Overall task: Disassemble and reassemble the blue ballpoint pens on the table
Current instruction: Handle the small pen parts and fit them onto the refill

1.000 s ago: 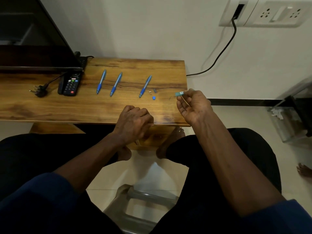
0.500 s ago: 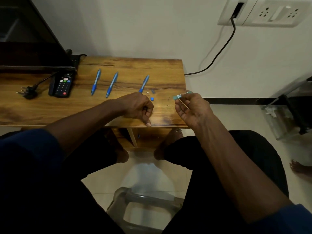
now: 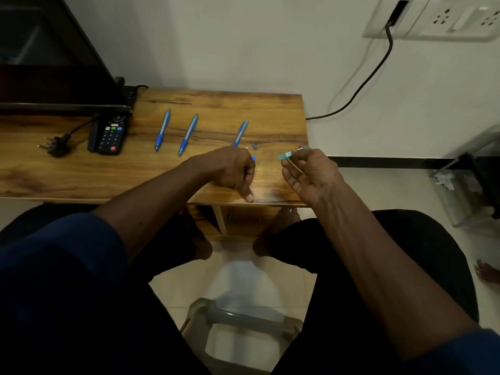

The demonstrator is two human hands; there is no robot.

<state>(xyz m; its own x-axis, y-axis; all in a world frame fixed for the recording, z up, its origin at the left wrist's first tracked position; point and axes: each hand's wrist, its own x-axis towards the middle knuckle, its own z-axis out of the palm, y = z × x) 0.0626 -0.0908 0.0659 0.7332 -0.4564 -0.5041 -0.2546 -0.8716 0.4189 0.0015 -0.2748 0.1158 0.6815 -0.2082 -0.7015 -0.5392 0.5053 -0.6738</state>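
Fingers [image 3: 293, 171] of my right hand [image 3: 311, 177] pinch a barrel [image 3: 285, 156] over the table's [image 3: 81, 171] right end. My left hand [image 3: 232, 169] curls over loose bits [image 3: 253, 158] beside a pen [image 3: 241, 132]; whether it grips one I cannot tell. I'd lift one bit and keep the barrel steady for it.

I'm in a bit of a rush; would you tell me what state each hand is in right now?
Left hand: curled over the table; whether it holds anything cannot be told.
Right hand: pinching a pale pen part.

Glossy grained wood table [image 3: 81, 174]; smooth blue plastic pens [image 3: 162, 130].
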